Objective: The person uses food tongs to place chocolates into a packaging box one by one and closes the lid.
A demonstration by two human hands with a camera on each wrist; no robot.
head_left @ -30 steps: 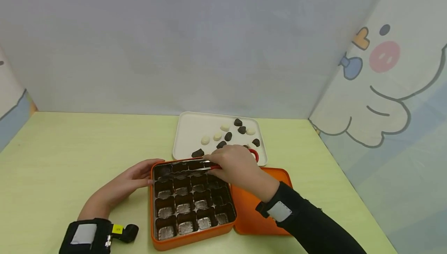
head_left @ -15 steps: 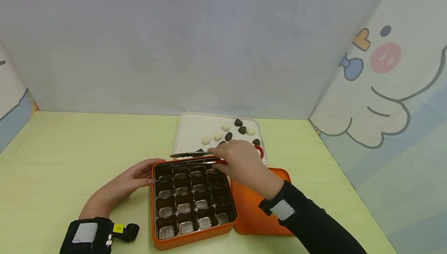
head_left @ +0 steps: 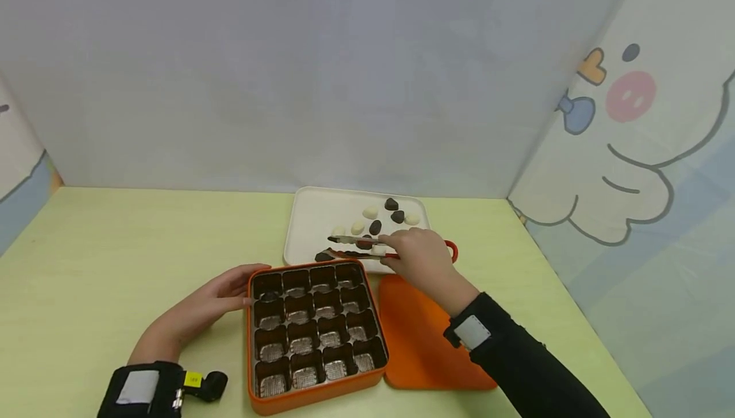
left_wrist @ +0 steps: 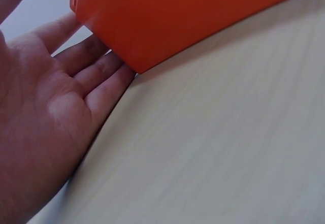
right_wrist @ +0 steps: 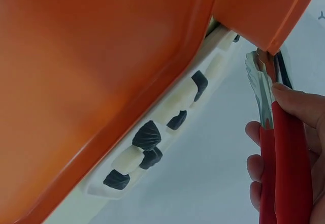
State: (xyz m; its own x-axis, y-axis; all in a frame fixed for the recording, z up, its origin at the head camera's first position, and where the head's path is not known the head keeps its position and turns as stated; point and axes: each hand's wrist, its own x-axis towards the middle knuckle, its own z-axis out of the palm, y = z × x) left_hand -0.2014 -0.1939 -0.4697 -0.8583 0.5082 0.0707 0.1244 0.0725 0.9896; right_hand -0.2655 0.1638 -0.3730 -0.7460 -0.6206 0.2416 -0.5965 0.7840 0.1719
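My right hand (head_left: 422,258) grips red-handled metal tongs (right_wrist: 292,168), their tips spread apart over the near part of the white tray (head_left: 310,214). Dark chocolates (head_left: 375,227) and cream-white chocolates (head_left: 370,212) are scattered on that tray; in the head view the tongs overlap several of them. In front of it is an orange box (head_left: 318,395) with a brown divided insert (head_left: 306,367). A dark piece (head_left: 268,297) shows in its back-left compartment. The left hand (head_left: 207,300) rests its extended fingers against the box's back-left corner, thumb at the left side.
An orange lid (head_left: 430,348) lies flat on the pale yellow table (head_left: 143,233), right of the box and under my right forearm. A grey wall (head_left: 287,73) rises behind the table, and a panel with a cartoon print (head_left: 649,150) stands on the right.
My right hand has moved back and to the right with the tongs, from over the box's back row to over the tray. The left hand and the box have stayed put.
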